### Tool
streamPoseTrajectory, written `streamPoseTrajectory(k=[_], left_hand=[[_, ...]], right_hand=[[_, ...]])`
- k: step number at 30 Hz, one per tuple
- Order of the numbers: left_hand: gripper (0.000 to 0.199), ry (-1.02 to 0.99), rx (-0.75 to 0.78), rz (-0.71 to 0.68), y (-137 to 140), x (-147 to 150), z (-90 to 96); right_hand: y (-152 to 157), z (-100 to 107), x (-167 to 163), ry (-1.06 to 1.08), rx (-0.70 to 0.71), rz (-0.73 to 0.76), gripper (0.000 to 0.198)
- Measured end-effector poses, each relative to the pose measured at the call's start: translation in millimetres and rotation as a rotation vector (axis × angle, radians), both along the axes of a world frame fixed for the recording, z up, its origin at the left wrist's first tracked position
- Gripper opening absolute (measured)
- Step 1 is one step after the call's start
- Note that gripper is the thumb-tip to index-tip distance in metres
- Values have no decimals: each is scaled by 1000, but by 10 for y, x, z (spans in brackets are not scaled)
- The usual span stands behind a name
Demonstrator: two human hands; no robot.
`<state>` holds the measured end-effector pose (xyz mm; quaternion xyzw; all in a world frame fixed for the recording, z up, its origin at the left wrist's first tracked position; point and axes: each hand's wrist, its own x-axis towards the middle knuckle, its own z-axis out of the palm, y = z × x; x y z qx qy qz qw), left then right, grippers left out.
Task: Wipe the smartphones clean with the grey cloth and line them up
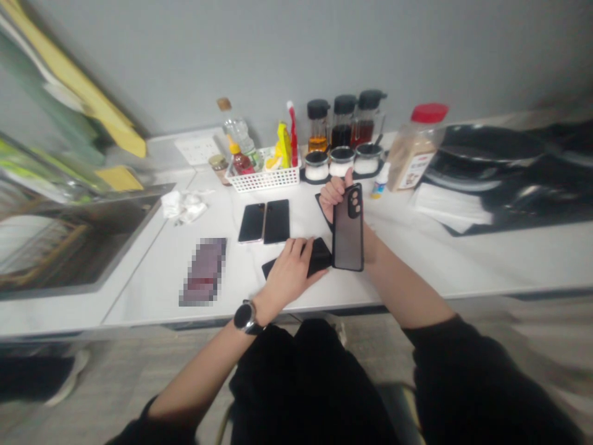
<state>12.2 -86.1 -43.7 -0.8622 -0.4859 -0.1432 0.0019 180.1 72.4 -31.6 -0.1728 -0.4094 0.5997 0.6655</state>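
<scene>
black sleeves (463, 358) | black legwear (315, 383) | silver watch (249, 317) — round dark dial (241, 316)

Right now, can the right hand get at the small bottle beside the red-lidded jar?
Probably not straight away: the right hand looks occupied, holding a phone case, though the small bottle is close by, apparently nothing blocking it.

On the desk (139, 272), a white perforated basket (265, 181) holds a red sauce bottle (241, 163) and a yellow packet (283, 146). Beside it, three black-lidded dispensers (343, 131) stand behind three seasoning jars (341, 164). Farther right is a red-lidded plastic jar (414, 154); crumpled tissue (182, 206) lies near the sink (104, 259).
</scene>
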Motion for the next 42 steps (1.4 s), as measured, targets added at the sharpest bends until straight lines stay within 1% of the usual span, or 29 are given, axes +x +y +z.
streamPoseTrajectory(k=[3, 6, 9, 11, 13, 15, 16, 17, 18, 19, 20, 21, 22, 23, 24, 25, 27, 28, 30, 31, 32, 33, 34, 36, 38, 39, 40, 41, 42], left_hand=[[79, -18, -17, -40, 15, -6, -27], [80, -7, -43, -46, 24, -5, -45], [84, -3, -79, -45, 23, -28, -29], [83, -85, -97, -67, 17, -56, 9], [72, -299, -118, -74, 23, -74, 63], [63, -617, -217, -35, 65, -61, 122], [60, -782, -321, -11, 104, -43, 152], [57, -923, -458, 2, 158, -22, 184], [57, -1035, -610, -9, 223, -2, 219], [55, -1106, -754, -36, 297, 12, 256], [52, -1165, -837, -62, 377, 14, 298], [49, -1220, -875, -88, 459, 4, 342], [46, -1279, -866, -110, 540, -21, 386], [44, -1302, -862, -110, 615, -58, 427], [44, -1302, -858, -92, 684, -103, 458], [45, -1329, -825, -80, 744, -151, 477], [46, -1379, -824, -59, 831, -232, 469], [46, -1409, -837, -45, 858, -257, 443], [47, -1470, -889, -18, 880, -269, 368], [49, -1504, -919, -10, 877, -261, 331], [51, -1539, -945, -11, 867, -247, 300], [55, -1569, -966, -18, 853, -233, 277], [58, -1589, -980, -27, 836, -221, 263], [64, -1584, -1000, -44, 801, -211, 256], [69, -1541, -1051, -65, 770, -217, 261], [71, -1521, -1087, -82, 759, -222, 261], [74, -1510, -1114, -106, 754, -227, 257], [76, -1518, -1123, -129, 754, -229, 249], [78, -1545, -1100, -148, 761, -229, 238]], right_hand=[[8, -17, -31, 12, 40, 42, 68], [-1, -13, -55, 31, 68, 101, 69], [-41, 26, -69, 35, 51, 120, 71], [-83, 64, -86, 12, 22, 116, 73], [-125, 103, -123, -19, 3, 105, 75], [-153, 150, -182, -67, 7, 85, 76], [-159, 181, -213, -105, 10, 62, 76], [-161, 219, -235, -158, 14, 32, 76], [-160, 264, -241, -226, 24, -11, 76], [-160, 313, -222, -306, 43, -69, 76], [-166, 361, -169, -394, 80, -144, 75], [-185, 402, -79, -484, 133, -235, 72], [-222, 428, 49, -580, 192, -329, 65], [-282, 431, 210, -678, 263, -422, 54], [-370, 405, 395, -763, 300, -501, 44], [-482, 348, 592, -888, 301, -530, 35], [-758, 146, 972, -1171, 275, -515, 24], [-903, 18, 1135, -1281, 265, -484, 22], [-1162, -223, 1371, -1405, 268, -413, 24], [-1260, -307, 1438, -1441, 274, -396, 26], [-1329, -351, 1470, -1454, 283, -396, 23], [-1367, -350, 1466, -1452, 294, -410, 20], [-1371, -306, 1429, -1437, 310, -446, 17], [-1287, -118, 1268, -1369, 367, -576, 14], [-1105, 118, 1023, -1287, 478, -710, 13], [-992, 222, 886, -1266, 556, -722, 13], [-872, 305, 748, -1291, 635, -686, 14], [-752, 362, 615, -1349, 719, -652, 14], [-639, 392, 492, -1421, 808, -651, 14]])
